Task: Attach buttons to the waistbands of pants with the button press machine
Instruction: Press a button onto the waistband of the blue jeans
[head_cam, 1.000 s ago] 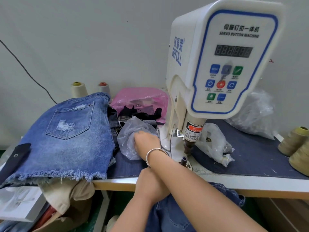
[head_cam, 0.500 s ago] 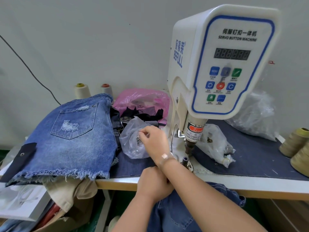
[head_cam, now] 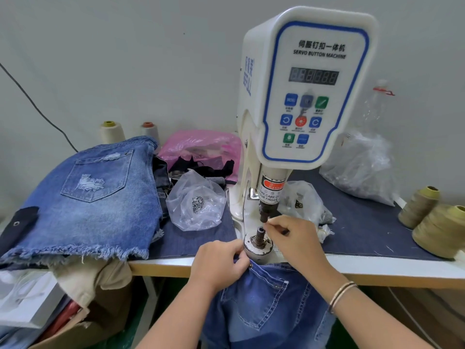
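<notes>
On the bench stands one button press machine [head_cam: 302,96]. Four thread cones: two [head_cam: 112,132] [head_cam: 150,131] at the back edge on the left, two [head_cam: 419,206] [head_cam: 442,230] at the right edge. Four plastic bags: one pink [head_cam: 201,144], three clear [head_cam: 196,202] [head_cam: 302,200] [head_cam: 362,167]. Two hands: left hand [head_cam: 219,263], right hand [head_cam: 294,240].

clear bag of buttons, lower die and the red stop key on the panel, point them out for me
clear bag of buttons [head_cam: 196,202]: head view, on the metal pieces showing through the plastic.
lower die [head_cam: 260,235]: head view, on the dark upright post.
red key [head_cam: 301,122]: head view, on its round face.
</notes>
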### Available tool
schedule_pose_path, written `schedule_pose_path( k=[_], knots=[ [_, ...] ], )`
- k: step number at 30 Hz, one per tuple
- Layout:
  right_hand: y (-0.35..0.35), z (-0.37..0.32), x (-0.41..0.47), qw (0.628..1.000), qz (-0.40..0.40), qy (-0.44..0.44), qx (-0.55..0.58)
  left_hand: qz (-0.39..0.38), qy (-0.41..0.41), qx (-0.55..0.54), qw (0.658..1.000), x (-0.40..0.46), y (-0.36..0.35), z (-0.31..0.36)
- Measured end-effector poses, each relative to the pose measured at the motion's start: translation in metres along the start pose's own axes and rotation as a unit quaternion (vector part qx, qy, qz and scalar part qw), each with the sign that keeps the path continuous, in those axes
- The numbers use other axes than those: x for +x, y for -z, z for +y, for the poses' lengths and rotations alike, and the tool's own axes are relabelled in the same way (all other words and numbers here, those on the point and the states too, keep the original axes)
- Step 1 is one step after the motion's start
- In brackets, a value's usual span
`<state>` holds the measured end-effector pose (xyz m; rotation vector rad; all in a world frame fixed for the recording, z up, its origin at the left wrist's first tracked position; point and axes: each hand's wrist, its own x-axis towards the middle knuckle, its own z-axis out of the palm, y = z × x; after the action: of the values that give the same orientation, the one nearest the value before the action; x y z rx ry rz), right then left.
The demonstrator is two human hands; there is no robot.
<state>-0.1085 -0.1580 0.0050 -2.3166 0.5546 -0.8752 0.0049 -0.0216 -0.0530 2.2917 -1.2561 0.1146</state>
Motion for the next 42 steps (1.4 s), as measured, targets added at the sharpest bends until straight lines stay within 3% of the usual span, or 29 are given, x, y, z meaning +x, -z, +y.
schedule_pose_path(
  k=[7,11,29,37,40,42],
  knots=[
    [0.004,-0.002,0.002,0.992,-0.052,0.065,-0.094,0.004,-0.004,0.005,1.0,0.0,-0.001,-0.001],
    [0.01,-0.008,0.004,0.968,-0.039,0.15,-0.196,0.008,-0.001,0.007,1.0,-0.001,-0.001,-0.001],
    [0.024,-0.007,0.013,0.866,-0.031,0.331,-0.374,0.005,-0.005,0.018,1.0,0.001,-0.003,-0.003],
    [0.018,-0.003,0.004,0.911,-0.035,0.284,-0.296,0.012,-0.005,0.009,1.0,0.0,-0.003,-0.004],
    [0.021,-0.001,-0.005,0.961,-0.04,0.199,-0.186,0.006,-0.004,-0.002,1.0,0.0,-0.001,0.0],
    [0.023,0.002,-0.017,0.975,-0.057,0.183,-0.117,0.003,0.01,-0.058,0.998,0.001,0.003,0.0]
  ],
)
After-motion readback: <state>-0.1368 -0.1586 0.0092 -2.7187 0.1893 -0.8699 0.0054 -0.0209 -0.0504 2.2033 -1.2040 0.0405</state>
